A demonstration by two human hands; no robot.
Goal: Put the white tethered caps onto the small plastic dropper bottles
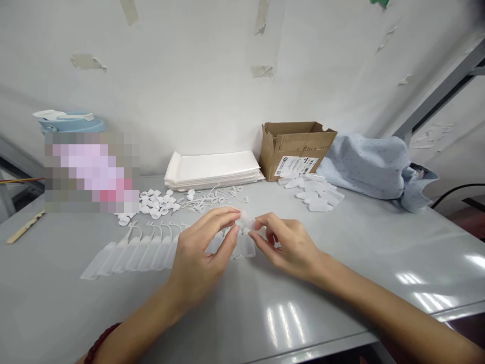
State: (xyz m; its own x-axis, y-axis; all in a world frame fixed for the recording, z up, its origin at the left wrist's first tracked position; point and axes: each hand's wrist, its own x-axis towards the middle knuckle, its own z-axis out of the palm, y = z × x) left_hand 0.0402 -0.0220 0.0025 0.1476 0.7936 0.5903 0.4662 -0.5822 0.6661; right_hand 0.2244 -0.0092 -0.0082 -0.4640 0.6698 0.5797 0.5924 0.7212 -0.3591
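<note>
Both hands meet over the middle of the grey table (341, 263). My left hand (202, 253) and my right hand (288, 245) each pinch an end of one small translucent plastic tube (248, 220), held just above the table. Below them lies a row of several translucent tubes (136, 253) with caps on thin straps, side by side. Loose white caps (155, 203) and straps (215, 197) are scattered behind the row.
A stack of white sheets (212, 169) lies at the wall, with an open cardboard box (293, 146) to its right. More tubes (316, 194) are piled by the box. A pale blue cloth (373, 164) lies at the right, a blue lidded container (70, 121) at the left.
</note>
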